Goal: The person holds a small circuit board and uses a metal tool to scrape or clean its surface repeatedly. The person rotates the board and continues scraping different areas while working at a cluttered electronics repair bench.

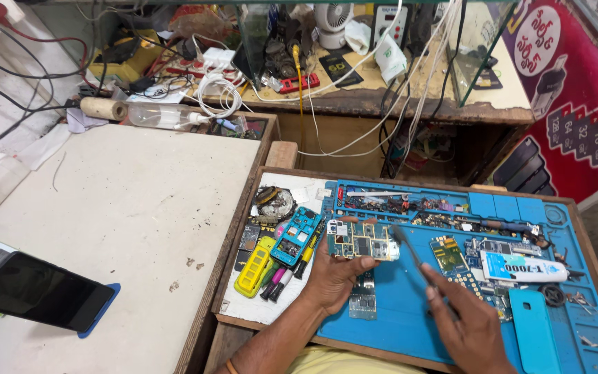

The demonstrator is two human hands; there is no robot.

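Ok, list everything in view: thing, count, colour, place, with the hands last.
circuit board: one, green, in left hand over mat
brush: one, dark, in right hand, tip at board
repair mat: one, blue, in wooden tray
glue tube: one, white, right on mat
phone frame: one, blue, left of mat
phone shell: one, yellow, beside frame
phone: one, black, white table, far left
clear bottle: one, lying behind table
cables: several, white, back bench
left hand: holds board
right hand: holds brush
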